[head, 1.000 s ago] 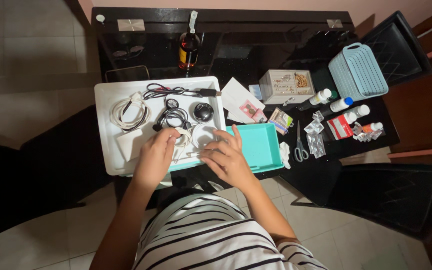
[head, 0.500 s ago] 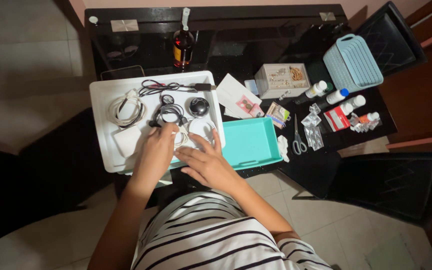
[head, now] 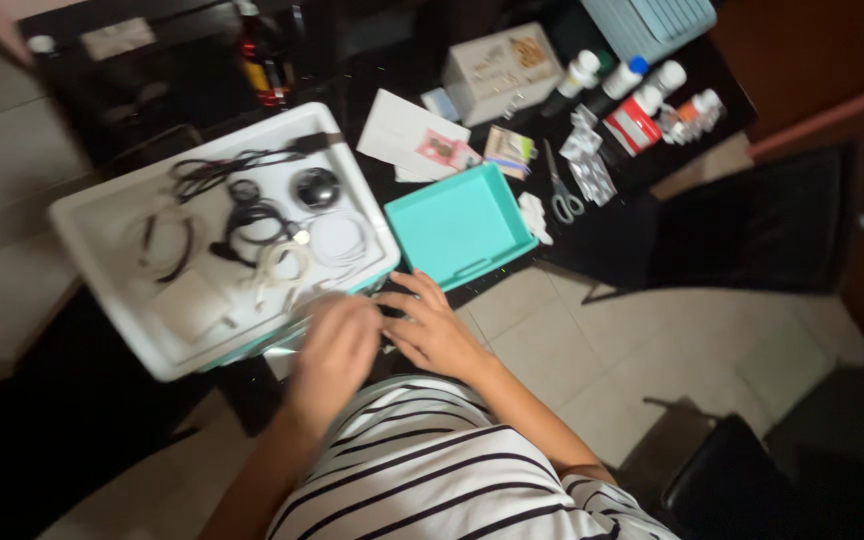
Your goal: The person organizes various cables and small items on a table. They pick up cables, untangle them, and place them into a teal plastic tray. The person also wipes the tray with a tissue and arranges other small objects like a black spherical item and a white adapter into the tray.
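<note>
Head view is tilted and motion-blurred, so fine detail is lost. Left hand (head: 337, 350) sits at the near edge of the white tray (head: 102, 225), blurred; whether it pinches anything cannot be told. Right hand (head: 432, 325) lies just beside it with fingers spread, at the near corner of the tray and the teal tray (head: 457, 225); nothing is visibly held. One white tray carries a tangle of cables (head: 262, 235), black and white, too smeared to count, plus one round black object (head: 316, 186). One teal tray stands beside it, partly tucked under the white one. Farther along the dark surface (head: 612, 215): one pair of scissors (head: 559, 190), one small box of trinkets (head: 500, 62), three white bottles (head: 612, 78), blister packs (head: 592, 175) of uncertain number, and one pale blue basket (head: 652, 20) cut off by the top edge. A bottle (head: 260, 65) at the far side is largely lost in shadow. Striped shirt (head: 432, 470) fills the foreground.
</note>
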